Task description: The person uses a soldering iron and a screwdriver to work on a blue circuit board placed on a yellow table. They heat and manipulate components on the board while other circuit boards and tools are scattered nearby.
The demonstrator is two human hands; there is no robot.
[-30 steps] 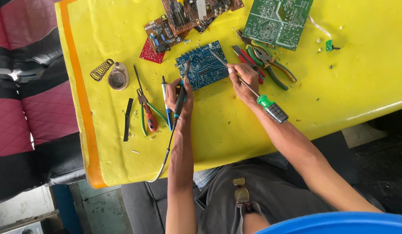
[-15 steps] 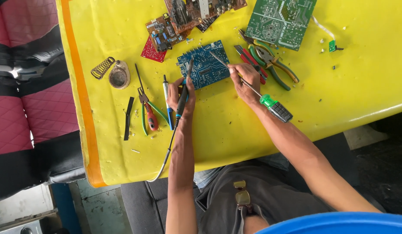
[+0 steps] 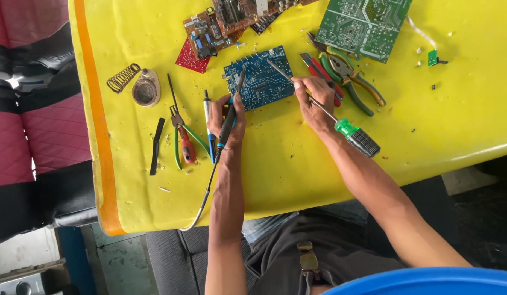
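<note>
A blue circuit board (image 3: 261, 82) lies on the yellow table (image 3: 297, 158). My left hand (image 3: 225, 117) grips a dark soldering iron (image 3: 231, 112) whose tip rests on the board's left part; its cord trails off the near table edge. My right hand (image 3: 314, 101) holds a screwdriver (image 3: 341, 124) with a green and black handle, its shaft reaching up-left onto the board.
A large green board (image 3: 365, 24) and brown boards (image 3: 231, 19) lie at the far side. Pliers and cutters (image 3: 346, 82) sit right of the blue board; red-handled pliers (image 3: 183, 142), a blue pen (image 3: 209, 131), a spring stand and round tin (image 3: 138, 87) lie left.
Both hands and tools stay on the blue board; the view has shifted only slightly.
</note>
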